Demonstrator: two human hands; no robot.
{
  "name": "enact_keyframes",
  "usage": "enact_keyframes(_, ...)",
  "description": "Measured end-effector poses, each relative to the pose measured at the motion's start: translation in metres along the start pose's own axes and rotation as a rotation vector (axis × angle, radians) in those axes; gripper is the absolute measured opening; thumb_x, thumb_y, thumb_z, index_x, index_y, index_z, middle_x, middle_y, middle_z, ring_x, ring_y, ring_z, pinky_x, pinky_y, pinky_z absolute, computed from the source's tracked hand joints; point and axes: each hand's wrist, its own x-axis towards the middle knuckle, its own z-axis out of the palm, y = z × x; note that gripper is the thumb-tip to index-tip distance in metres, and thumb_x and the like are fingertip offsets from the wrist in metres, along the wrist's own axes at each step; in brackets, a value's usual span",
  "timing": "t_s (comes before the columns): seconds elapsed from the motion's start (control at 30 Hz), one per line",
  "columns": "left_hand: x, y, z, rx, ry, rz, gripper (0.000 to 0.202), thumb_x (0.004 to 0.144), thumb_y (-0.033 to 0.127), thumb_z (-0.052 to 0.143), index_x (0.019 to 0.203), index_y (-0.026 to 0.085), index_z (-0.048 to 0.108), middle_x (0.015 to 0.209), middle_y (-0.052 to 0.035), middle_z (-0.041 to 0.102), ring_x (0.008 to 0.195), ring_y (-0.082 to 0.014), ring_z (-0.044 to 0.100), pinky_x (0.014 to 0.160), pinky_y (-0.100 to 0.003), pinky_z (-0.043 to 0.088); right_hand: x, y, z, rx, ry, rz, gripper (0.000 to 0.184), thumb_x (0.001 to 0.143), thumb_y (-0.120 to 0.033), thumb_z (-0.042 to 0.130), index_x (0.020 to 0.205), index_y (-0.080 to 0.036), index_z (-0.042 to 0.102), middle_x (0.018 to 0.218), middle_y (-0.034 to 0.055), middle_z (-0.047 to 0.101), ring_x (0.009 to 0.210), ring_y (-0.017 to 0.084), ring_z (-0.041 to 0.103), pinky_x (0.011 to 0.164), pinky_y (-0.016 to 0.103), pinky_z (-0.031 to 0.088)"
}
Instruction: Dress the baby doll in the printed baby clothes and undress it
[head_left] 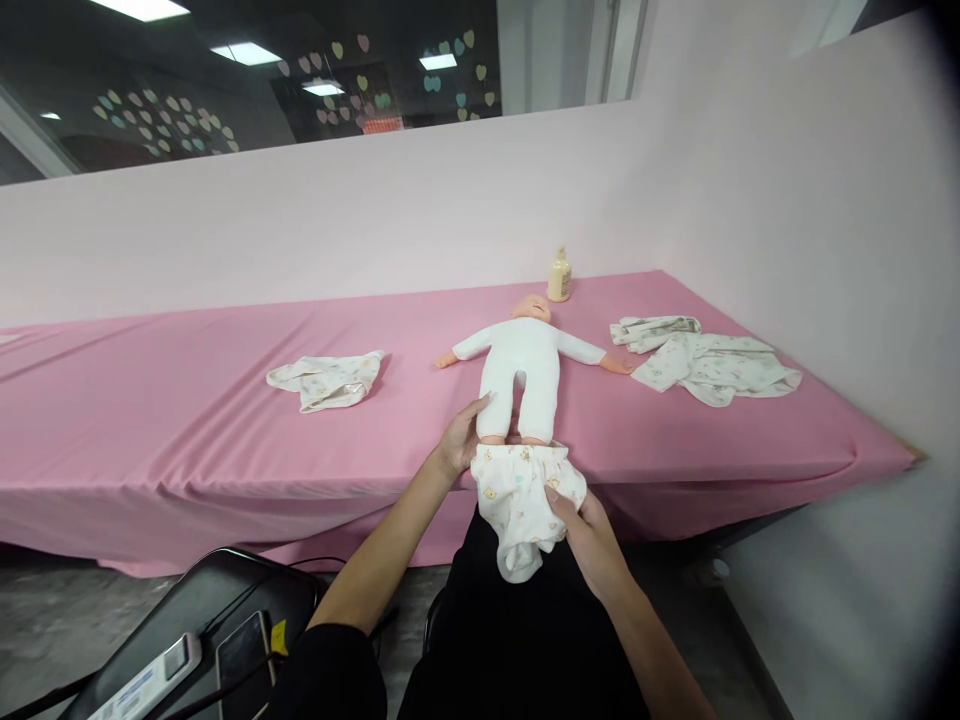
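Observation:
A baby doll (pixel 521 360) in a white body lies on its back, arms spread, its feet toward me at the table's front edge. My left hand (pixel 459 440) is closed round the doll's lower leg on the left side, thumb on top and fingers partly hidden behind. My right hand (pixel 589 535) grips small patterned white baby pants (pixel 517 490) by their right side. The waistband lies at the doll's ankles and covers the feet; the rest hangs over the table edge. I cannot tell whether the feet are inside the pants.
A pink cloth covers the table (pixel 187 420). A patterned baby garment (pixel 330 382) lies left of the doll, more baby clothes (pixel 712 365) lie right. A pump bottle (pixel 560 276) stands behind its head. A black chair (pixel 202 610) holds a phone (pixel 244 660) and a white device (pixel 150 685).

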Motion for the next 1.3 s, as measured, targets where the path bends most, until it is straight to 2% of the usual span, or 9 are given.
enact_keyframes(0.17, -0.002, -0.001, 0.004, 0.001, -0.011, 0.035, 0.046, 0.094, 0.043, 0.049, 0.124, 0.009, 0.057, 0.097, -0.0151, 0.072, 0.089, -0.0272, 0.072, 0.088, -0.043, 0.056, -0.012, 0.015, -0.006, 0.052, -0.005, 0.045, 0.050, 0.084, -0.045, 0.069, 0.128, -0.023, 0.063, 0.128, 0.0082, 0.065, 0.114, 0.029, 0.062, 0.099, 0.043, 0.048)
enact_keyframes(0.3, -0.004, 0.000, 0.008, -0.017, -0.031, -0.069, 0.048, 0.094, 0.045, 0.047, 0.122, 0.007, 0.056, 0.097, -0.0166, 0.071, 0.090, -0.0295, 0.071, 0.088, -0.046, 0.055, -0.025, 0.029, 0.005, 0.263, -0.025, 0.244, 0.049, 0.081, -0.045, 0.073, 0.124, -0.022, 0.065, 0.122, 0.0090, 0.068, 0.115, 0.029, 0.062, 0.100, 0.044, 0.047)
enact_keyframes(0.4, -0.003, 0.000, 0.008, -0.012, -0.022, -0.067, 0.044, 0.094, 0.040, 0.047, 0.122, 0.007, 0.056, 0.095, -0.0168, 0.072, 0.090, -0.0305, 0.071, 0.088, -0.047, 0.055, -0.037, 0.035, 0.018, 0.176, -0.101, 0.332, 0.045, 0.080, -0.045, 0.074, 0.117, -0.020, 0.069, 0.113, 0.0089, 0.071, 0.109, 0.029, 0.064, 0.096, 0.043, 0.049)
enact_keyframes(0.6, -0.001, -0.002, 0.005, -0.001, -0.042, -0.029, 0.043, 0.094, 0.035, 0.047, 0.125, 0.005, 0.054, 0.100, -0.0180, 0.071, 0.096, -0.0296, 0.070, 0.093, -0.048, 0.053, -0.047, 0.031, 0.030, -0.006, -0.311, 0.227, 0.040, 0.086, -0.048, 0.067, 0.116, -0.022, 0.069, 0.106, 0.0069, 0.071, 0.101, 0.028, 0.065, 0.090, 0.040, 0.050)
enact_keyframes(0.73, -0.001, -0.004, 0.007, 0.044, 0.018, 0.060, 0.041, 0.094, 0.030, 0.049, 0.127, 0.006, 0.054, 0.104, -0.0179, 0.070, 0.101, -0.0285, 0.069, 0.096, -0.047, 0.052, -0.061, 0.022, 0.021, -0.042, -0.438, 0.207, 0.040, 0.086, -0.048, 0.065, 0.118, -0.024, 0.067, 0.111, 0.0073, 0.068, 0.102, 0.026, 0.062, 0.092, 0.040, 0.049)
enact_keyframes(0.93, -0.003, -0.005, 0.014, 0.077, 0.069, 0.057, 0.040, 0.092, 0.030, 0.051, 0.124, 0.005, 0.055, 0.104, -0.0187, 0.070, 0.099, -0.0287, 0.069, 0.094, -0.049, 0.053, -0.081, -0.003, 0.004, -0.050, -0.632, 0.140, 0.052, 0.087, -0.044, 0.065, 0.132, -0.022, 0.055, 0.101, 0.0090, 0.064, 0.092, 0.024, 0.060, 0.085, 0.039, 0.050)
enact_keyframes(1.07, -0.005, -0.003, 0.017, 0.081, 0.099, 0.071, 0.037, 0.091, 0.029, 0.056, 0.122, 0.009, 0.056, 0.105, -0.0162, 0.069, 0.101, -0.0286, 0.067, 0.095, -0.052, 0.052, -0.078, -0.021, 0.000, -0.071, -0.664, 0.067, 0.046, 0.088, -0.042, 0.063, 0.128, -0.023, 0.055, 0.098, 0.0074, 0.060, 0.087, 0.021, 0.056, 0.083, 0.037, 0.049)
enact_keyframes(1.17, -0.009, -0.002, 0.019, 0.123, 0.159, 0.076, 0.037, 0.088, 0.028, 0.060, 0.120, 0.009, 0.057, 0.102, -0.0147, 0.069, 0.100, -0.0283, 0.067, 0.095, -0.052, 0.052, -0.075, -0.028, -0.001, -0.075, -0.659, 0.008, 0.031, 0.090, -0.041, 0.060, 0.112, -0.020, 0.060, 0.090, 0.0049, 0.056, 0.080, 0.017, 0.051, 0.079, 0.034, 0.047)
enact_keyframes(1.3, -0.016, -0.001, 0.018, 0.196, 0.196, 0.129, 0.031, 0.087, 0.026, 0.063, 0.112, 0.009, 0.059, 0.096, -0.0122, 0.068, 0.090, -0.0232, 0.067, 0.092, -0.045, 0.054, -0.077, -0.027, -0.004, -0.082, -0.656, 0.014, 0.028, 0.090, -0.040, 0.060, 0.110, -0.020, 0.059, 0.088, 0.0051, 0.055, 0.079, 0.017, 0.051, 0.076, 0.032, 0.047)
